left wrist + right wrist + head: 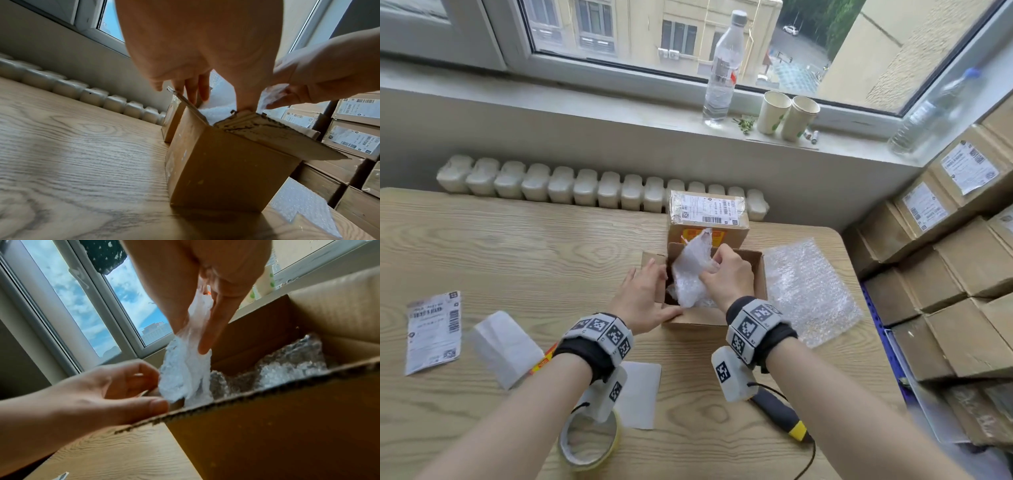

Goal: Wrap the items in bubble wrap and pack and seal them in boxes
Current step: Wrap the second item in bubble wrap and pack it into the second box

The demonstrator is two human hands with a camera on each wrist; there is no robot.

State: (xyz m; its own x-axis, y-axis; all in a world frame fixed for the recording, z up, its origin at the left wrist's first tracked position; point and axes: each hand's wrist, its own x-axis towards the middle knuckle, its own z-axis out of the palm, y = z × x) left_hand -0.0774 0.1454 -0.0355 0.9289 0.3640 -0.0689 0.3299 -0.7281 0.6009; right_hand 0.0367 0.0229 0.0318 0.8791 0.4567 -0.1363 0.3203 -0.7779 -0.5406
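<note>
Inside, right hand [726, 274] seemingly pinching bubble wrap [185, 369]

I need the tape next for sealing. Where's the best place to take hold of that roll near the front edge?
The tape roll lies flat on the table: come from above and pinch its rim, fingers through the open core, thumb outside.

An open brown cardboard box [755, 270] stands upright on the tabletop [517, 246], flaps raised. A crumpled white bubble wrap bundle [693, 267] stands in it, its top poking above the rim. A flat bubble wrap sheet [808, 287] lies just right of the box, and a sealed labelled box [707, 214] stands directly behind it.
</note>
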